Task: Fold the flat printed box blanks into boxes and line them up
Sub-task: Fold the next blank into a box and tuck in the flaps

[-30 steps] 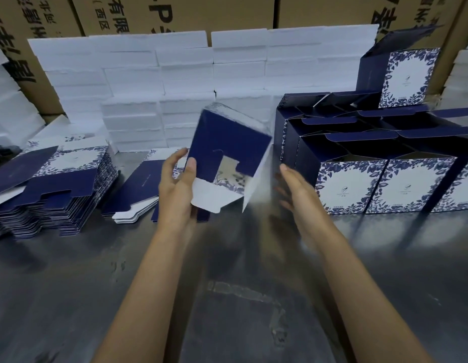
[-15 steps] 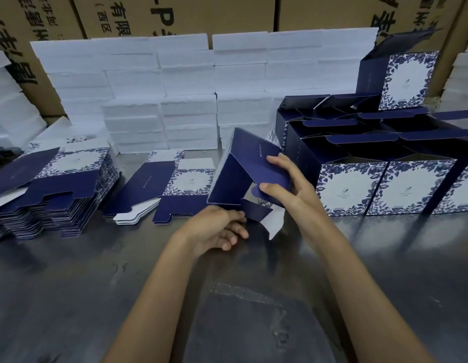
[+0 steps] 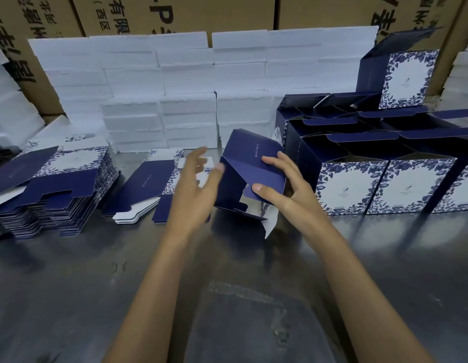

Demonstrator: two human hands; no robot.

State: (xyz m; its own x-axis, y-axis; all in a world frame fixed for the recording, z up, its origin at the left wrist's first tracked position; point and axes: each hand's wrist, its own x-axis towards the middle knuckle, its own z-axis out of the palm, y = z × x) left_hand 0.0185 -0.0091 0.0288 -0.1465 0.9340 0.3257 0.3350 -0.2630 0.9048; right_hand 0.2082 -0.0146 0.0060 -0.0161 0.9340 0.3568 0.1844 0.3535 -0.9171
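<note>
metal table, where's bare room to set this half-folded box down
Free: the grey metal table in front of the tall stack of flat navy blanks, and the strip before the row of folded navy floral boxes. Crowded: the back edge, from blanks to white foam blocks to boxes.

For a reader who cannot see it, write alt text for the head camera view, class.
A person's right hand grips a half-folded navy box above a metal table, the left hand open beside it. Flat blanks are stacked at left; finished floral boxes stand in rows at right.
</note>
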